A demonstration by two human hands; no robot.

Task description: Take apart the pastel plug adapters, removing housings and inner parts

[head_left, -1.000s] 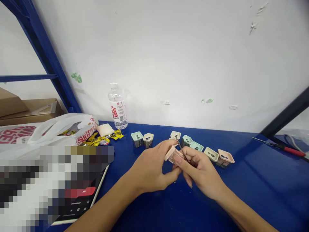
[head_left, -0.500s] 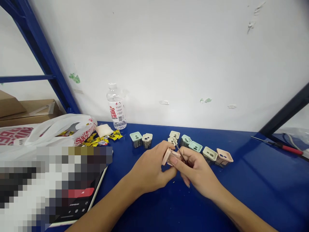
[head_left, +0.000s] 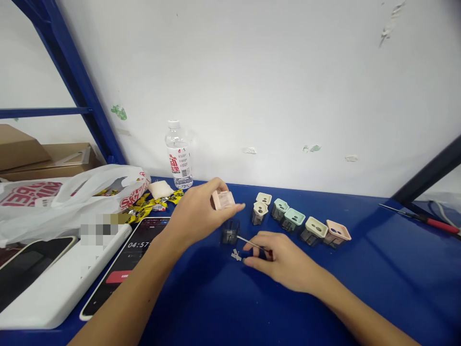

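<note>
Setting: small workshop or stockroom bench. Work surface is a blue metal shelf (head_left: 378,288) with blue frame struts (head_left: 82,91) against a scuffed white wall (head_left: 288,72). Cardboard boxes (head_left: 54,161) stacked at left, a screwdriver (head_left: 425,218) at right, a row of small plastic parts (head_left: 315,227) laid out mid-bench.

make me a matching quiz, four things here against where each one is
1 pink cap
2 water bottle
3 red-handled screwdriver
4 thin metal tool

A lying at the far right of the table
B held in the right hand
C standing upright at the back
D held in the left hand

Pairs: 1-D, 2-C, 3-A, 4-B
</note>
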